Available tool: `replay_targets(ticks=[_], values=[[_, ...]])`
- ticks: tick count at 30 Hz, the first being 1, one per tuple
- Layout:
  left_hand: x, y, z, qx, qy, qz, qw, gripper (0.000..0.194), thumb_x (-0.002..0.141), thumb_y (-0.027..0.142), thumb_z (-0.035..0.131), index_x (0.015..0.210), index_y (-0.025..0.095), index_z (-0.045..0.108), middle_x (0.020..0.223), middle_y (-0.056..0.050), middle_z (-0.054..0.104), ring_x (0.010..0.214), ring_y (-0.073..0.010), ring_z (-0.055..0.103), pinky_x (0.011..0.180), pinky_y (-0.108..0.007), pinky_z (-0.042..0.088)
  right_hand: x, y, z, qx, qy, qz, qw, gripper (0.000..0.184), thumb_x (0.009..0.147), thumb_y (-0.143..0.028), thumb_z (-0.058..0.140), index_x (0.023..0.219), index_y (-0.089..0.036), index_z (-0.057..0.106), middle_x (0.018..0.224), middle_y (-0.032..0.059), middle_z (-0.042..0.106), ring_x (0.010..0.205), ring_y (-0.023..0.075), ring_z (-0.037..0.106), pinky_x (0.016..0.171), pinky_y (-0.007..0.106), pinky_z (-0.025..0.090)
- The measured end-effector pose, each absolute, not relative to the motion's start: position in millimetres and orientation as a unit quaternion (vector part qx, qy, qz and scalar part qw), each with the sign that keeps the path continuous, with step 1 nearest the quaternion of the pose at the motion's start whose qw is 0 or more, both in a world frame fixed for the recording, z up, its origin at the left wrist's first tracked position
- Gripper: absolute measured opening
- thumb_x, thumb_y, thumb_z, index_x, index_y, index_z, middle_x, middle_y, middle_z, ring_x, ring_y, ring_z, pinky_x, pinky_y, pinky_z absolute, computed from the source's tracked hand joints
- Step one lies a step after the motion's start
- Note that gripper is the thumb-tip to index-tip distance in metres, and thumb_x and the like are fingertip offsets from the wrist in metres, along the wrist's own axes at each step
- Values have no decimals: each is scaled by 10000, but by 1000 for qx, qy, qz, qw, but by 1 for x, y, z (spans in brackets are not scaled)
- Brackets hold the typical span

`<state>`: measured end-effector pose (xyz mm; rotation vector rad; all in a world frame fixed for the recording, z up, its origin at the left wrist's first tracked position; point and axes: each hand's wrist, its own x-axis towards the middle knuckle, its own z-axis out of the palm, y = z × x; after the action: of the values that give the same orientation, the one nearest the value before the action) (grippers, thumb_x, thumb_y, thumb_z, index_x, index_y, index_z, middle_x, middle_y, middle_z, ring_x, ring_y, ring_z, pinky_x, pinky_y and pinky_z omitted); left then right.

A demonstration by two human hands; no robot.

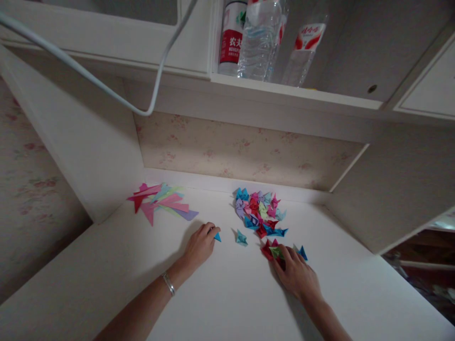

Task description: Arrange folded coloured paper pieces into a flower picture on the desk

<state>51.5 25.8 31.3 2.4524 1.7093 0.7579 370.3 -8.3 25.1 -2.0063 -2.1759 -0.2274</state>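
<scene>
My left hand point(201, 244) rests on the white table with its fingers pinched on a small blue folded paper piece point(218, 237). To the right, my right hand point(297, 272) is curled over several origami pieces; its thumb and fingers touch a green one point(276, 253) and a red one point(267, 249). A blue origami piece point(303, 253) pokes out beyond its fingers. Between the hands a teal origami piece point(241, 237) lies alone. Behind it sits a pile of colourful origami pieces point(262, 210). My right palm hides part of what lies under it.
Flat folded paper strips point(170, 202) lie in a fan at the back left of the table point(227, 298). A shelf overhead holds plastic bottles point(259, 42) and a red-labelled bottle point(231, 40). A white cable point(106, 87) hangs at upper left. Side panels point(401, 189) flank the table.
</scene>
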Motion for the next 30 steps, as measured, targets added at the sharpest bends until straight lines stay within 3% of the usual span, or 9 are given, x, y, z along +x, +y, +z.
replay_targets(ticks=[6, 9, 13, 18, 25, 30], values=[[103, 21, 40, 827, 504, 240, 59, 421, 815, 58, 470, 1158, 289, 550, 1135, -27, 543, 1035, -175, 531, 931, -301, 443, 364, -12, 24, -675, -720, -116, 108, 412, 901, -469, 387, 1207, -238, 536, 1207, 120, 611, 916, 274, 653, 704, 374, 513], [126, 21, 42, 822, 512, 242, 66, 346, 824, 201, 535, 1159, 285, 556, 1180, -42, 528, 1062, -210, 519, 931, -342, 444, 367, -16, 24, -672, -719, -127, 121, 395, 895, -475, 392, 1176, -245, 547, 1229, 110, 611, 951, 272, 649, 735, 373, 519], [144, 21, 36, 813, 521, 254, 55, 443, 772, 489, 597, 1172, 300, 568, 1333, -62, 457, 1242, -312, 389, 1041, -489, 335, 378, -23, 25, -656, -730, -126, 147, 394, 897, -495, 389, 1159, -253, 556, 1211, 94, 631, 998, 275, 636, 805, 390, 512], [154, 29, 29, 809, 549, 199, 67, 614, 676, 537, 670, 1245, 359, 525, 1458, -60, 361, 1337, -413, 229, 1000, -666, 255, 391, -26, 23, -647, -737, -113, 158, 397, 896, -489, 397, 1150, -238, 571, 1200, 102, 635, 993, 273, 632, 825, 401, 510], [162, 37, 34, 832, 515, 204, 24, 435, 767, 479, 611, 1157, 286, 583, 1218, -67, 559, 1157, -296, 455, 1001, -476, 340, 395, -20, 22, -635, -760, -62, 128, 503, 879, -526, 407, 1318, -294, 487, 1311, 69, 561, 1167, 291, 530, 883, 423, 480], [163, 38, 37, 835, 517, 187, 23, 393, 755, 491, 631, 1081, 274, 606, 1116, -56, 575, 1077, -275, 492, 939, -434, 378, 394, -9, 26, -637, -762, -24, 112, 606, 849, -575, 430, 1372, -269, 439, 1359, 89, 517, 1205, 310, 486, 940, 450, 417]])
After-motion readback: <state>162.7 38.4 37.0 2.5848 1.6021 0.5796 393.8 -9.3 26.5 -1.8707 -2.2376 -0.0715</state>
